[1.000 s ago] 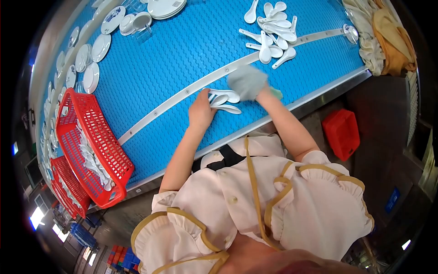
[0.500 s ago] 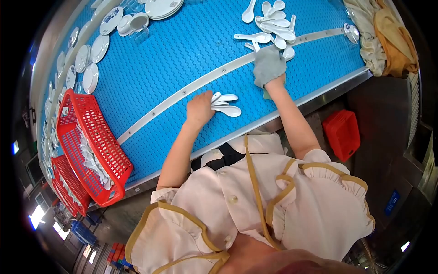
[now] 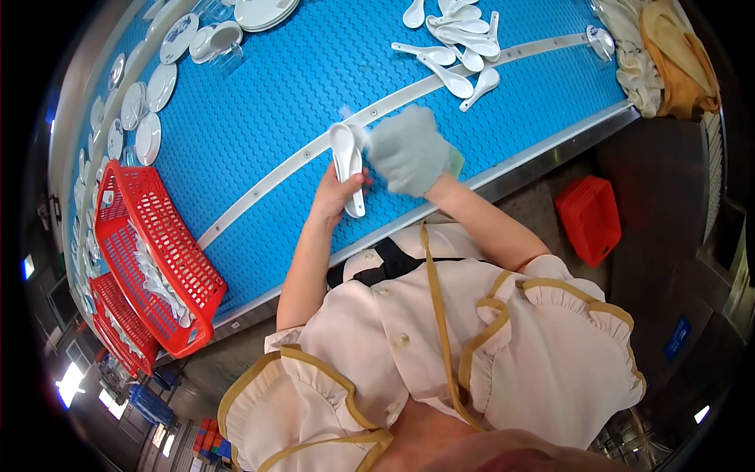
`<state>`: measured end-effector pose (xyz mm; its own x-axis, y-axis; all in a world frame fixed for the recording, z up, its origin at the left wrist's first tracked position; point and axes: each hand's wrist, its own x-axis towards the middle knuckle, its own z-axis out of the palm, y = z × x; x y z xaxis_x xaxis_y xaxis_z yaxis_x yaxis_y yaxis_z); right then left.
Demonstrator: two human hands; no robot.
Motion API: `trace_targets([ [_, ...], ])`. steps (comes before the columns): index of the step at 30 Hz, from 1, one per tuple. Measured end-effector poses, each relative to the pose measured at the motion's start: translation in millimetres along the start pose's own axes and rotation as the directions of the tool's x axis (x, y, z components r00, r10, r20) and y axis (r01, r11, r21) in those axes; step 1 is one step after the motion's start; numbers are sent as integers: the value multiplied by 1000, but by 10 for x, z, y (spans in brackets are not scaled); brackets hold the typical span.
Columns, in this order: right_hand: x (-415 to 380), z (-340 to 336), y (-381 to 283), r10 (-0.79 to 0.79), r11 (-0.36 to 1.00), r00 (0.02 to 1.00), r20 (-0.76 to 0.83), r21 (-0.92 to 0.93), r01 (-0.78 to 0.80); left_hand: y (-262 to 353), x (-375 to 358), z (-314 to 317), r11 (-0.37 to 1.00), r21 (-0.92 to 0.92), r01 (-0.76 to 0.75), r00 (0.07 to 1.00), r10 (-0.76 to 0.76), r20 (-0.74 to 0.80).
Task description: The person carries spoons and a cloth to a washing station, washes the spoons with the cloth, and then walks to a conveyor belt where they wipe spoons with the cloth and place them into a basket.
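Observation:
My left hand (image 3: 333, 193) is bare and closed around several white soup spoons (image 3: 344, 153), their bowls pointing away from me and the handles coming down past my thumb. Right beside those bowls is my right hand (image 3: 410, 151) in a grey glove, back upward. Its fingers are hidden or blurred, and I cannot tell whether they grip a spoon. Farther up the blue conveyor belt (image 3: 259, 110) lies a loose pile of white soup spoons (image 3: 469, 37), with a single spoon (image 3: 480, 88) at its near side.
On the left stands a red basket (image 3: 174, 236) with white spoons (image 3: 160, 283) inside, and a second red basket (image 3: 118, 326) behind it. Plates (image 3: 149, 138) and cups line the belt's far left. Cloths (image 3: 668, 55) hang at the right; a red bin (image 3: 588, 219) sits below.
My right hand has drawn back from the spoon pile toward my left hand. My left hand has turned its spoons from pointing right to pointing away from me. The pile has shifted slightly.

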<state>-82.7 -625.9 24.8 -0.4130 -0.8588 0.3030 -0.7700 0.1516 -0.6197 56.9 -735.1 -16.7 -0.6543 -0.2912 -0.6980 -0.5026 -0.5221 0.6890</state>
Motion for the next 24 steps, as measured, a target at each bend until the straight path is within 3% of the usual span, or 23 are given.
trace_targets([
  [1,16,50,-93,5,1000,998,66,-12,-5,31,13,39,996,-82,-37,999,37,-5],
  [2,-31,184,-118,-92,986,978,188,-119,116,59,25,77,984,-165,-74,997,73,-13],
  [4,-7,91,-227,-131,972,920,370,-135,192,-5,57,38,937,-292,-191,982,182,-60],
  [5,-32,39,-164,-134,972,917,375,-129,195,-8,60,-9,936,-295,-190,982,179,-66],
  [6,-53,-32,-28,-69,934,958,279,355,-36,30,45,-39,919,-367,-147,989,141,-44],
  [8,-178,-111,411,96,698,990,108,701,-144,61,53,-93,905,-416,-93,995,68,-75],
  [11,-159,-462,1115,338,899,934,118,253,-357,48,75,-164,854,-508,-110,994,105,-38],
  [12,-144,-446,1298,294,955,955,44,-54,-291,48,80,-165,841,-526,-126,992,123,-41],
  [13,-130,-431,1479,247,900,969,-30,-364,-240,89,52,-140,846,-513,-147,988,155,-26],
  [14,46,-513,1372,185,655,977,110,-755,-39,123,27,-107,838,-523,-155,986,165,-28],
  [15,103,-435,1337,169,676,977,127,-737,-21,153,10,-76,831,-531,-164,984,179,-25],
  [17,200,-288,1322,507,595,835,214,-788,-159,186,-15,-38,826,-533,-186,978,205,-23],
  [18,211,-209,1236,421,610,898,130,-773,-174,201,-25,-37,817,-543,-191,974,226,-3],
  [19,192,-196,1155,419,617,897,140,-769,-168,217,-47,-35,816,-545,-192,975,221,-12],
  [21,166,-261,897,528,685,849,14,-599,-415,243,-64,-19,839,-500,-214,972,234,-23],
  [22,144,-259,929,526,685,850,14,-600,-414,245,-64,-22,843,-494,-214,971,236,-18],
  [24,38,-200,1056,332,818,935,123,-531,-220,217,-58,-35,850,-482,-211,973,229,-21],
])
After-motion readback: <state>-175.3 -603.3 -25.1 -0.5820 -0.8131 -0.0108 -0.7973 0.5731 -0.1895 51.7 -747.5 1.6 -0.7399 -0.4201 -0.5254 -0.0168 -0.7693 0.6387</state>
